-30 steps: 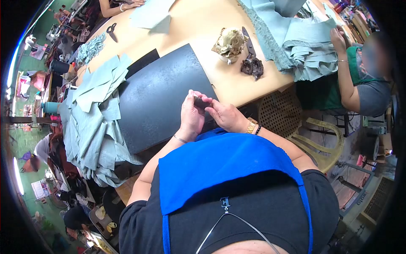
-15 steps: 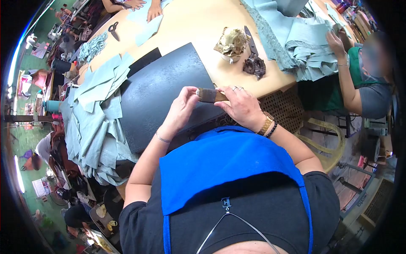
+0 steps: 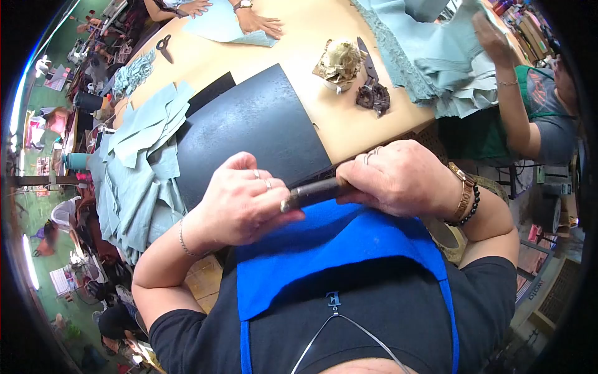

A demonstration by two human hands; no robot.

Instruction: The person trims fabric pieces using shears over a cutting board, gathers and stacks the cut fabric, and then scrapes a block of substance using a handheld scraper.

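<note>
A flat paintbrush, seen edge-on, is held up in front of my blue apron. My right hand is closed around its handle. At the bristle end, my left hand has its fingers curled and pressed on the bristle tips. Just beyond my hands, a dark, curved, smooth board covers the near part of the table. Pale blue-green cut leather-like pieces lie heaped at its left. A cup wrapped in crumpled, glue-stained material stands to its right.
Scissors lie at the far left of the tan table. Dark-handled shears and a brown clump lie beside the cup. Stacked blue-green sheets are at the right, where a co-worker handles them. Another person's hands rest at the far edge.
Both my hands have come closer to my body with the brush, which is turned edge-on. The far person's hand has moved right along a sheet. The co-worker at right has raised a hand.
</note>
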